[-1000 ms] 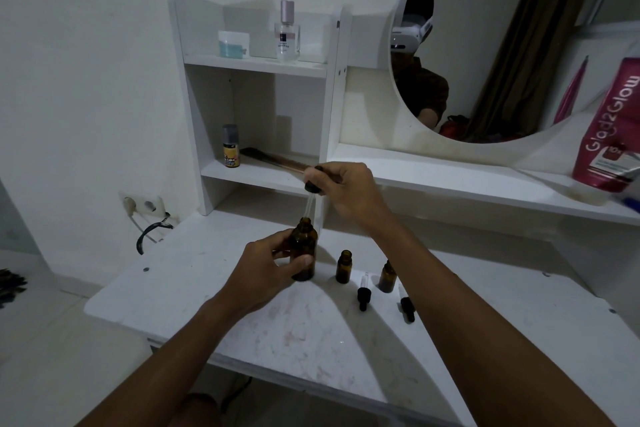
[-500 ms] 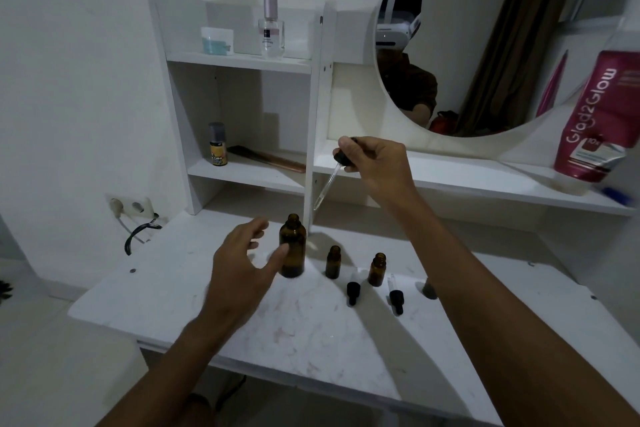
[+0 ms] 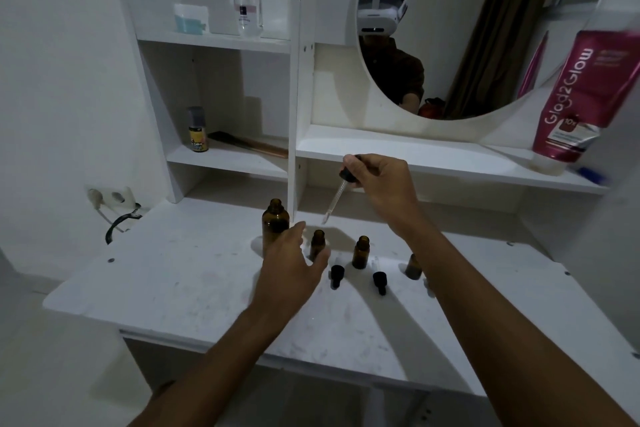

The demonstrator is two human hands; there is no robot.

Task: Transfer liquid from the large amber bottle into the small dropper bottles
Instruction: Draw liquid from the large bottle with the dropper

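White and scuffed, the bench (image 3: 194, 288) carries the large uncapped amber glass bottle (image 3: 275, 224). The right hand (image 3: 381, 184) pinches a black-bulbed glass dropper (image 3: 337, 192) above the nearest small amber dropper bottle (image 3: 318, 243); the left hand (image 3: 294, 263), spread, reaches to steady it. Next: tip into neck, squeeze.

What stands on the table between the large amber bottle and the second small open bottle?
In the head view, one small amber bottle, partly hidden by the left hand.

A white table (image 3: 173, 288) fills mid-frame, bearing the large amber bottle (image 3: 274, 222), three small dropper bottles (image 3: 361, 252) and two dropper caps (image 3: 336, 274).
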